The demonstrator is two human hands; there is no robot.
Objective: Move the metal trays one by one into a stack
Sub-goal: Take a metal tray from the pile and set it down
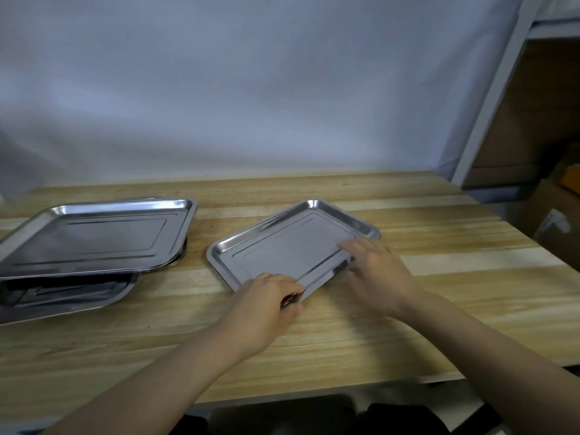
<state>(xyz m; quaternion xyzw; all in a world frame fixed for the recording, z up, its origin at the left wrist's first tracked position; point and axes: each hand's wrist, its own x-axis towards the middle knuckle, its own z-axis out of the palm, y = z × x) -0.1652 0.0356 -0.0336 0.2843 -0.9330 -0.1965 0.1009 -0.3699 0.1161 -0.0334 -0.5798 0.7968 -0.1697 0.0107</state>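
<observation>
Pale wooden tabletop point(408, 309) stretched before a white backdrop point(251, 89), with a shelf frame point(489, 98) blurred at right. A single metal tray point(282, 249) lay angled at the centre. The left hand point(266, 309) pinched its near corner, fingertips curled under the rim and hidden. The right hand point(376, 271) covered the near right edge, fingers spread; whether it gripped could not be told. At far left, a pile of trays point(94, 240) sat askew, cut off by the frame.

One head-worn view looks forward and down, close over the wooden table point(345, 340).
</observation>
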